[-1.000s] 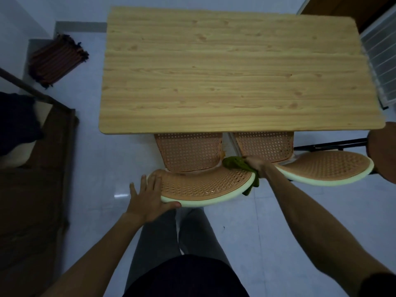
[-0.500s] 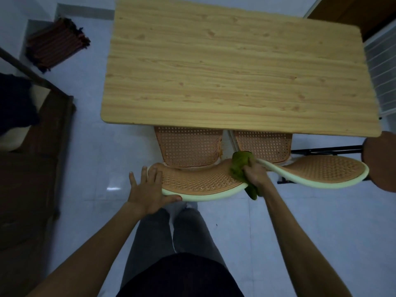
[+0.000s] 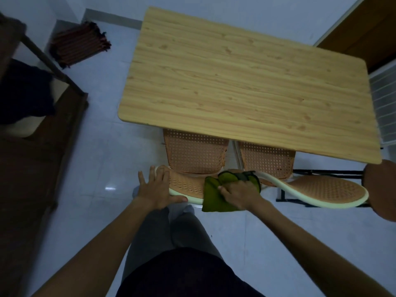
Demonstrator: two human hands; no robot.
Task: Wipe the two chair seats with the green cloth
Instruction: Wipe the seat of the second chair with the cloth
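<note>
Two orange woven chairs with pale green rims are pushed under a wooden table. The left chair's seat and the right chair's seat show below the table edge. My left hand lies flat, fingers spread, on the left end of the left chair's curved back. My right hand presses the green cloth onto the right part of that same back; the cloth drapes over its front rim. The right chair's back lies bare to the right.
A round brown stool top sits at the far right beside the chairs. Dark wooden furniture lines the left. A striped folded mat lies on the pale tiled floor at the back left. My legs stand just behind the left chair.
My right hand has slid the green cloth leftward from the gap between the two chairs onto the left chair's back. My left hand stays in place on that chair.
</note>
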